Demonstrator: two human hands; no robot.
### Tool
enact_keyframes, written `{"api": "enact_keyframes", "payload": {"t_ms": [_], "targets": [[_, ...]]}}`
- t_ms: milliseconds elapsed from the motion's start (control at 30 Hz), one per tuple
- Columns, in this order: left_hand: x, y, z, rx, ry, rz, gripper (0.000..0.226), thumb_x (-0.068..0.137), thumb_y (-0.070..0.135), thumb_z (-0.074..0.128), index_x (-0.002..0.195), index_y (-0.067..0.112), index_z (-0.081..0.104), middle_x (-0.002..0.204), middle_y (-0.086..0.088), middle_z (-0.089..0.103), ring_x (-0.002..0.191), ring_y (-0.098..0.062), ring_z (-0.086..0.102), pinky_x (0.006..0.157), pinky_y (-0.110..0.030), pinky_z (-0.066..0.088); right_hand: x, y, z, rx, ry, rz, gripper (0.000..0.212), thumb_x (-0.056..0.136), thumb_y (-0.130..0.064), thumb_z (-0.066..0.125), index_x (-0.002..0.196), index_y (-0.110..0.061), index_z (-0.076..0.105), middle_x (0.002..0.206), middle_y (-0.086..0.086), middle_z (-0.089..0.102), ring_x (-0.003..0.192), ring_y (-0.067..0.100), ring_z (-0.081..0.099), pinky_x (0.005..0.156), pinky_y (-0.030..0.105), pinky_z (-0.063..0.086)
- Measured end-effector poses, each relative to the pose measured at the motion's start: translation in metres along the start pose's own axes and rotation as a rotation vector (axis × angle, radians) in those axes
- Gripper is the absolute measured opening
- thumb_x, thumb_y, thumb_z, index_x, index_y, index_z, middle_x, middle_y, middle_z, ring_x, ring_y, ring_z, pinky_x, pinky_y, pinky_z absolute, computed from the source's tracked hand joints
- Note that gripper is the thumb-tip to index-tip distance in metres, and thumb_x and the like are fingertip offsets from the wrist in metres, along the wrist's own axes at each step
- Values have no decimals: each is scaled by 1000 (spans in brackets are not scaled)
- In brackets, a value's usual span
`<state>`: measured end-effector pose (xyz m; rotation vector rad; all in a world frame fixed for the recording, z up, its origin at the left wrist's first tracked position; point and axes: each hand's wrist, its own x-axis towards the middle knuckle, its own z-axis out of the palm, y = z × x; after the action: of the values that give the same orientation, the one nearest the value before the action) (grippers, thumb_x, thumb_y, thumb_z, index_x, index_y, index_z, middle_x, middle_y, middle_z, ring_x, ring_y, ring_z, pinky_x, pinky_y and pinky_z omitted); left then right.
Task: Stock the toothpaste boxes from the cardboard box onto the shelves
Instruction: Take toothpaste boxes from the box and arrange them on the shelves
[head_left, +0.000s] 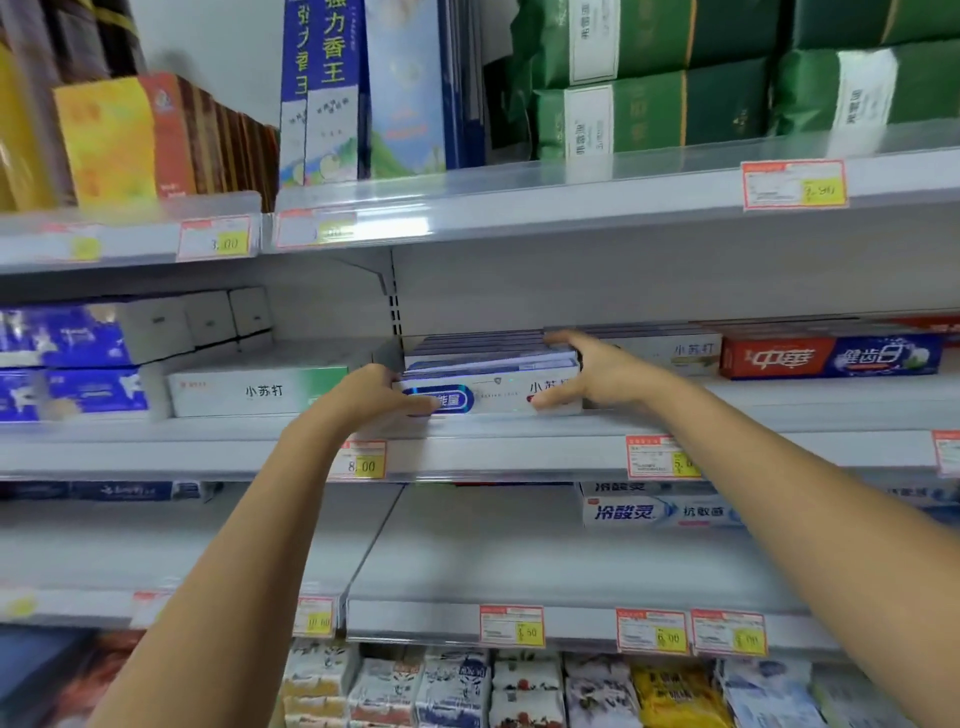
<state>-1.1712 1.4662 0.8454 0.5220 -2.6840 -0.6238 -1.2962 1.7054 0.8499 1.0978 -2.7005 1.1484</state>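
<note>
My left hand (376, 395) grips the left end of the toothpaste box stack (498, 392), right hand (595, 376) clamps its right end, thumb in front, fingers on top; stack sits between them on the shelf (519, 431).

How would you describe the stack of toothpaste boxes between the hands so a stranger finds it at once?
Find the grey metal shelf one level below the green packets. Mid-shelf, the left hand and right hand grip a stack of white toothpaste boxes. Unlike the white-and-green box beside it, its front shows a blue oval.
</note>
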Motion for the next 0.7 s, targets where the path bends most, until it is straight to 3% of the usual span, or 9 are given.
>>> {"api": "enact_keyframes", "payload": {"t_ms": [100,267,367,467,600,700], "targets": [[8,-1,-1,-32,-44,-27,40,80,46,70,70,12,52,70,-2,53,61,-15,45,53,-26,31,10,-6,7,-147,-18,93,101,66,-47,81,148,-24,27,152,0,34,131,22,41,106,33,35],[27,-8,-3,-118,-110,-70,53,67,41,83,97,3,64,98,-15,68,84,-28,59,75,-34,45,17,-14,15,-76,52,259,82,74,-36,80,138,-6,39,127,8,53,98,23,51,79,27,41],[35,-5,-5,-218,-191,-88,56,62,32,88,102,3,60,104,-15,67,92,-30,61,80,-37,48,19,-11,18,-6,66,288,77,75,-32,79,137,-4,41,118,7,54,98,24,51,78,27,39],[37,-1,-5,-413,-278,-126,36,71,8,81,97,4,58,105,-14,66,100,-30,62,96,-39,49,18,-11,18,79,35,311,67,77,-23,78,130,-2,44,104,4,50,93,20,47,83,27,40],[45,-3,-3,-517,-305,-176,30,75,-4,74,98,2,55,98,-12,65,93,-27,62,87,-35,50,23,-12,22,97,16,314,67,76,-15,78,131,-1,42,117,8,55,102,25,53,97,36,46],[52,-4,-2,-565,-336,-196,19,79,-11,66,90,1,56,98,-14,64,97,-29,60,88,-34,50,24,-12,23,124,9,308,55,77,-10,75,124,0,46,112,7,57,106,27,56,94,36,46]]}}
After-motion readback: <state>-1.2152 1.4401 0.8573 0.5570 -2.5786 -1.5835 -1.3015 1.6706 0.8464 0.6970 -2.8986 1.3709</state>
